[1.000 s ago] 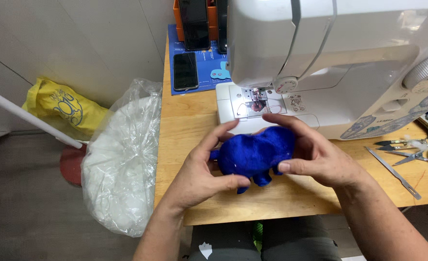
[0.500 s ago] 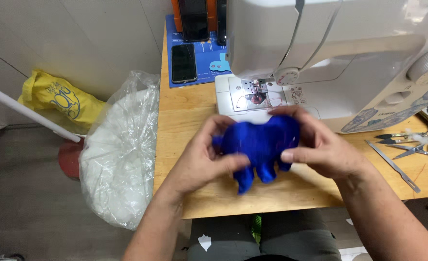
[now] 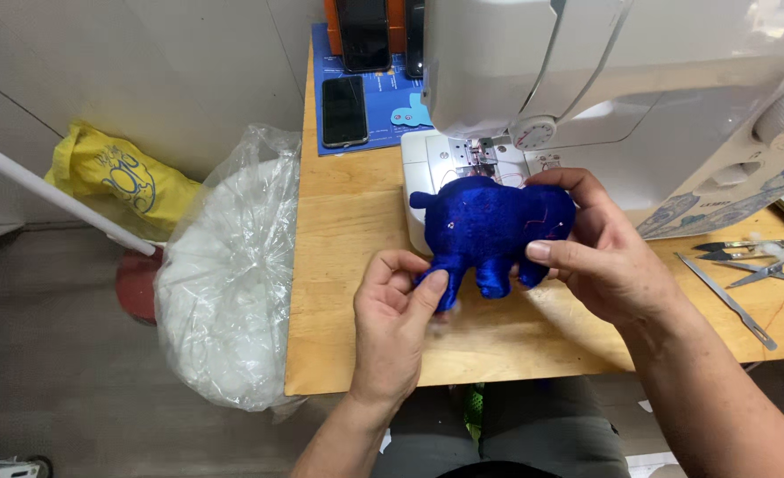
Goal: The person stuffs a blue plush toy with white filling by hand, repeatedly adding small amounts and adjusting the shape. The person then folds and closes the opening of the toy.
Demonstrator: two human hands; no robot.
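A small stuffed blue fabric animal with short legs is held upright over the wooden table, just in front of the white sewing machine. My right hand grips its rear end, thumb across the side. My left hand pinches one front leg between thumb and fingers. The toy's head points left, toward the machine's needle plate.
A clear plastic bag of white stuffing stands left of the table beside a yellow bag. A phone lies on a blue mat at the back. Tweezers and small snips lie at the right.
The toy, squeezed between both hands a second ago, is now spread out upright and lifted toward the machine. My left hand has slid down to pinch a front leg.
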